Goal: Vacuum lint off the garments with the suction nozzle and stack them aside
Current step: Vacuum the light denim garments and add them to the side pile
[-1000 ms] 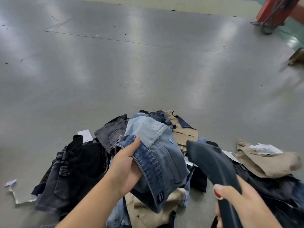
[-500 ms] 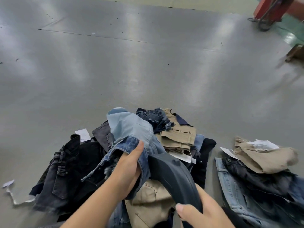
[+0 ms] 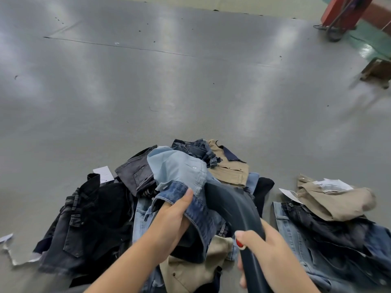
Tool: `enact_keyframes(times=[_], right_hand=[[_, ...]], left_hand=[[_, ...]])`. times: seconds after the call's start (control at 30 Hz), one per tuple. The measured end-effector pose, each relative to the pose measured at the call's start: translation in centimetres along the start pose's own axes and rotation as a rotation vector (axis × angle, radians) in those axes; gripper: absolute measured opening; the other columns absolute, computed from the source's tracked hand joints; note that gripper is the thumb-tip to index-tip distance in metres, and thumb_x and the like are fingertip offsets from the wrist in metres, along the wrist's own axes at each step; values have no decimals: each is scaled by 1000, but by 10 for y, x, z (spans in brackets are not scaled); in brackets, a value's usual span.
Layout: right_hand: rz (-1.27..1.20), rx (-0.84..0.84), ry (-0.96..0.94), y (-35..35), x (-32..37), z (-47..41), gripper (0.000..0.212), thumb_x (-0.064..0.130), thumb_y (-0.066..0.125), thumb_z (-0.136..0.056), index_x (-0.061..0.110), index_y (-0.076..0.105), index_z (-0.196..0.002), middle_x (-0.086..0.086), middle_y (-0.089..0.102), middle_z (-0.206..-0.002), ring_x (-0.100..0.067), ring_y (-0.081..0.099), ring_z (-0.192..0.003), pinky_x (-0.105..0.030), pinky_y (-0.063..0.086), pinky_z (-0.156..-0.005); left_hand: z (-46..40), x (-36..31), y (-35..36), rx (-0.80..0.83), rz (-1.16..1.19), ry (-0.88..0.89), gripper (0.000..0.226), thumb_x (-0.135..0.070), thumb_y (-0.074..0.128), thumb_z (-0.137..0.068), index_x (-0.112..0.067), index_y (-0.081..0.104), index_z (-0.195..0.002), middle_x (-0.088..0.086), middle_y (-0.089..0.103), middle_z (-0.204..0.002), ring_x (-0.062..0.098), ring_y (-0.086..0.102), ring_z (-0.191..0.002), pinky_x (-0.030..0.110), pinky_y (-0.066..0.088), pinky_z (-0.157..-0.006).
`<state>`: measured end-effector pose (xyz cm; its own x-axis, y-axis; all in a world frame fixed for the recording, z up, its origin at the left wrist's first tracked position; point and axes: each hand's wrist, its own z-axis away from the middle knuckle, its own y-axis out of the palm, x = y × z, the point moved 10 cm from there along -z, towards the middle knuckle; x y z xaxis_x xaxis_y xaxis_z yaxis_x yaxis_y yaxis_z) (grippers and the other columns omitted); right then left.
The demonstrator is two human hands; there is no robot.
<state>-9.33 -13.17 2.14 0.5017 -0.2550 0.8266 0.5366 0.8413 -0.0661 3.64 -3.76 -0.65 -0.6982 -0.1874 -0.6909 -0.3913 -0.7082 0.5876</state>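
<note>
**Nozzle pressed into a held blue denim garment above the pile**

A wide grey surface (image 3: 169, 85) fills most of the view, glossy with light streaks. At its near edge lies a heap of garments (image 3: 148, 208): black and dark grey denim on the left, a khaki piece (image 3: 230, 170) at the back and another khaki one low in front. Well apart to the right sits a second stack (image 3: 330, 225) of light and dark jeans topped by a folded khaki garment with a white paper tag.

Raised over the heap is a blue denim garment (image 3: 182, 176), its pale lining turned outward at the top. The left hand (image 3: 171, 220) grips its darker hem, thumb on top and fingers curled under the cloth. The dark suction nozzle (image 3: 230, 208) runs up from the lower right, its tip touching the garment just right of that hand. The right hand (image 3: 268, 256) has its grip clamped round the nozzle's shaft, the thumb's red nail showing.

White paper scraps (image 3: 103, 174) lie at the heap's left edge.
</note>
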Motion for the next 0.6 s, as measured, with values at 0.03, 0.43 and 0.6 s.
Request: enact_keyframes(times=[0.03, 0.43, 0.6], right_hand=[[1, -15, -10, -5, 2, -2, 4, 14, 59, -88, 11, 56, -88, -14, 54, -49, -25, 49, -37, -26, 42, -39], [88, -47, -59, -10, 11, 16, 29, 27, 66, -59, 20, 62, -87, -10, 66, -58, -21, 62, -47, -21, 46, -43], [355, 142, -100, 39, -6, 17, 47, 46, 52, -59, 57, 37, -102, 32, 55, -102, 24, 52, -88, 0, 40, -70]], left_hand=[[0, 0, 0, -1, 1, -1, 40, -31, 59, -76, -20, 63, -115, 2, 71, -113, 19, 68, -104, 27, 58, -79], [-4, -11, -5, 19, 170, -5, 42, -27, 53, -85, -8, 62, -121, 15, 67, -120, 29, 65, -110, 38, 57, -82], [-7, -7, -9, -11, 193, -48, 41, -29, 51, -85, -8, 65, -117, 14, 69, -115, 28, 68, -102, 37, 57, -73]])
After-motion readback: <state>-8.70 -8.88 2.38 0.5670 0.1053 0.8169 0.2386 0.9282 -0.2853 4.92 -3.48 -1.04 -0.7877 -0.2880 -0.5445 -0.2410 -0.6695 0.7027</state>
